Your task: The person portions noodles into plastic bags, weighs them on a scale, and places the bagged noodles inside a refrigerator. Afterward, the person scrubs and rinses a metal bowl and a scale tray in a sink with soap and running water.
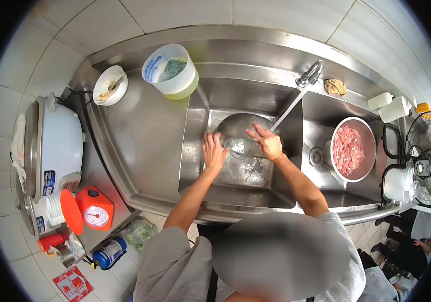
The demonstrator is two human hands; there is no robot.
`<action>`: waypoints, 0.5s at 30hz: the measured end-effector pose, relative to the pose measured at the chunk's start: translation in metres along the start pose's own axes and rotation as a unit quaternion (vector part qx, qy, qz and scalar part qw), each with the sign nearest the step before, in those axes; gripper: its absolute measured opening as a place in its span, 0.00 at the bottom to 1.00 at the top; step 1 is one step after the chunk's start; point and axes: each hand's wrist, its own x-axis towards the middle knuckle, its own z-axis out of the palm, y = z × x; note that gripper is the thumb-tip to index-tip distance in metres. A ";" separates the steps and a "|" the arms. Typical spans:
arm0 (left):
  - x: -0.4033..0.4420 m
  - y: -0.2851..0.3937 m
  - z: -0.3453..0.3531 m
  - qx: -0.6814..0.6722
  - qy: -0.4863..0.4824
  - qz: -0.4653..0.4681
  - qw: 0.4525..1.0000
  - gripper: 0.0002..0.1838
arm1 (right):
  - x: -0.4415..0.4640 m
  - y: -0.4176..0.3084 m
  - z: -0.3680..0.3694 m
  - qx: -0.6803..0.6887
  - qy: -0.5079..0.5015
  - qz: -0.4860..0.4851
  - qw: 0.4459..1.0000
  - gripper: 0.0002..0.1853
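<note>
In the left sink basin (225, 93) lies a round, shiny metal vessel (235, 126), its dark curved surface partly hidden by my hands. My left hand (215, 152) is at the vessel's left side, fingers stretched out and apart. On the right, my right hand (267, 142) reaches over the vessel with its fingers spread. Whether either palm presses on the metal cannot be made out. A chrome tap (310, 75) stands behind, and a straight pale line, spout or water stream, runs from it down to near my right hand. The basin floor looks wet.
The right basin holds a metal bowl (371, 156) of sliced raw meat (347, 151). On the left drainboard stand a white bowl (118, 95) and a plastic tub (180, 80). A brown sponge (335, 87), white bottles (394, 109), a fan (423, 166) and an orange scale (105, 209) surround the sink. People are at lower right.
</note>
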 end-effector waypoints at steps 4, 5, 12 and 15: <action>0.026 0.014 -0.037 -0.069 -0.094 0.195 0.974 0.40 | 0.020 -0.005 -0.026 -0.017 -0.027 -0.101 0.994 0.27; 0.030 0.009 -0.026 -0.101 -0.128 0.201 0.966 0.40 | 0.030 -0.005 -0.031 -0.019 -0.014 -0.087 0.996 0.25; 0.044 0.011 0.016 -0.173 -0.192 -0.059 0.964 0.41 | 0.056 0.057 0.027 0.387 0.060 0.414 0.822 0.11; 0.047 0.004 0.015 -0.239 -0.168 -0.146 0.945 0.36 | 0.055 0.071 0.023 0.665 0.065 0.563 0.486 0.05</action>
